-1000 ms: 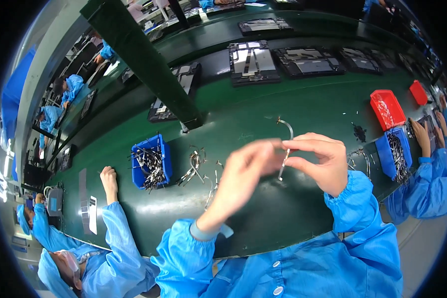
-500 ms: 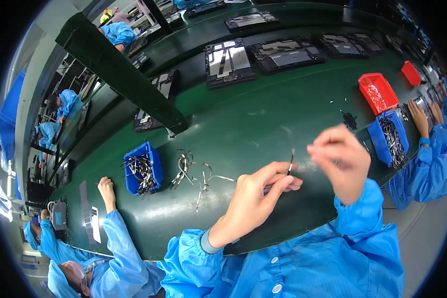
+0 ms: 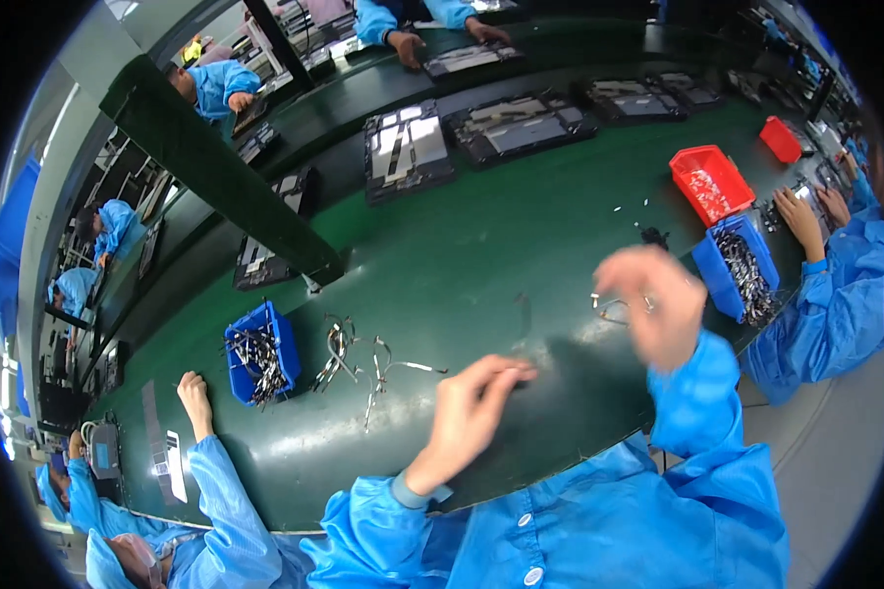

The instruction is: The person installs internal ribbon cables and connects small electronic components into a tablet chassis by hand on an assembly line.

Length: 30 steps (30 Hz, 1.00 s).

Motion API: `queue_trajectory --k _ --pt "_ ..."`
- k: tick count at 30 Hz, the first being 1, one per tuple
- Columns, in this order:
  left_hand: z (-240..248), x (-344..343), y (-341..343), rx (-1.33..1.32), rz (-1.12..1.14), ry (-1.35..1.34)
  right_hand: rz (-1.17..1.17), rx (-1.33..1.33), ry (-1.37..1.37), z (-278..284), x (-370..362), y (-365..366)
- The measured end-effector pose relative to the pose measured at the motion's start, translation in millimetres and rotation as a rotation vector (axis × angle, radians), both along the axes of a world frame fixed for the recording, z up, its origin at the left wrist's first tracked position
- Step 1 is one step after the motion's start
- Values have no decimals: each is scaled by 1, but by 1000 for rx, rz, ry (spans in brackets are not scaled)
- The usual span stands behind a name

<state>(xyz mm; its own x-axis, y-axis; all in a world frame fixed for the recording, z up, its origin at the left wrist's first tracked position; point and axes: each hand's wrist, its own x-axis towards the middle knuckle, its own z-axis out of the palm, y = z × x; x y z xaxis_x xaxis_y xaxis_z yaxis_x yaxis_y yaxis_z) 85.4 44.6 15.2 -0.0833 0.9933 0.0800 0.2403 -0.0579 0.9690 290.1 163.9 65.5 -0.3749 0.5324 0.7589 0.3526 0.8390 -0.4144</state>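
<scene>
My left hand (image 3: 469, 415) is low over the green tabletop (image 3: 560, 432), fingertips pinched together; whatever they hold is hidden. To its right, my raised right hand (image 3: 658, 309) is smeared by motion. A thin dark strip-like cable (image 3: 614, 312) with pale, shiny ends curls below its bent fingers and appears to be held there. Left of my left hand lie loose thin cables (image 3: 378, 373), one reaching towards that hand. Beside them is a tangled bunch of similar cables (image 3: 336, 351).
Blue bins (image 3: 283, 346) (image 3: 712, 273) full of cables stand left and right. A red bin (image 3: 712, 187) and small black pieces (image 3: 653, 237) are at right. Dark flat device panels (image 3: 408, 152) line the far side. A green post (image 3: 216, 172) rises at left. Co-workers' hands (image 3: 194, 398) (image 3: 801, 221) work on both sides.
The dark strip upright at my left hand's fingertips is gone from there; a cable now shows at my right hand. The whole view has shifted. A person's hands have appeared at a far panel.
</scene>
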Motion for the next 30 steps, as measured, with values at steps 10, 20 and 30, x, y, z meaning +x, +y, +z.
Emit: queue_trajectory --k 10,20,30 --pt "3 -97 90 135 220 -4 -1090 -498 -615 -33 205 249" --pt "-75 -55 316 37 289 45 -367 -338 -138 -89 -1 332" --pt "-20 -5 249 -13 223 -278 -661 -758 -222 -72 -34 324"
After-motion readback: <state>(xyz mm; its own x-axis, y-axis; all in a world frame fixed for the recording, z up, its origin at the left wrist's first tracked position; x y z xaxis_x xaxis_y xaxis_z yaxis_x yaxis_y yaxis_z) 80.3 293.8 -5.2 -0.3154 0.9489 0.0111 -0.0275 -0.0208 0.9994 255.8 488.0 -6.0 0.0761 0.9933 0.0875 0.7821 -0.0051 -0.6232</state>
